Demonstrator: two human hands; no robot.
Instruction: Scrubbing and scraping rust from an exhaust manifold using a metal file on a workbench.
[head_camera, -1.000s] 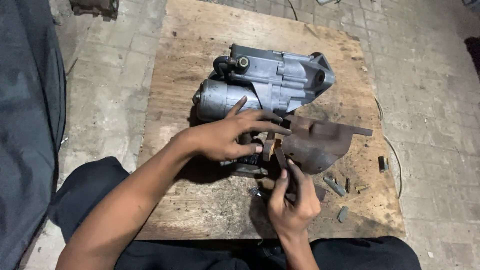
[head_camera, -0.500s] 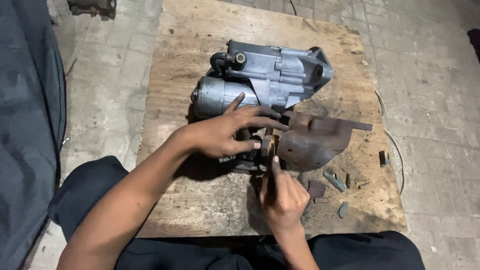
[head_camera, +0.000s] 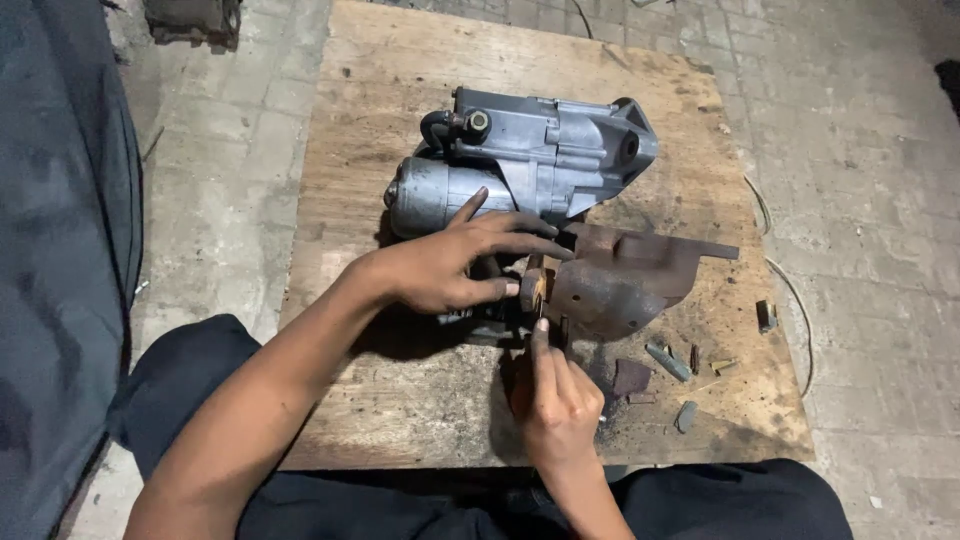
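A grey metal starter motor (head_camera: 530, 165) lies on a worn wooden board (head_camera: 420, 400). In front of it sits a rusty brown metal housing piece (head_camera: 625, 280). My left hand (head_camera: 450, 265) rests over the motor's near side, fingers spread, fingertips touching the rusty piece's left end and a small round part (head_camera: 536, 290) there. My right hand (head_camera: 558, 400) comes up from below, its index finger pointing up against the underside of that small part. What the right hand's other fingers hold is hidden.
Small loose bits, a dark bolt (head_camera: 668, 362) and several scraps (head_camera: 686, 415), lie on the board's right side. The board sits on a tiled stone floor (head_camera: 860, 200). A dark cloth (head_camera: 60, 250) fills the left edge. My dark-trousered legs (head_camera: 700, 500) frame the bottom.
My right hand has shifted slightly down and left, its finger now straight up at the small part. The left hand and the rusty piece stay almost in place.
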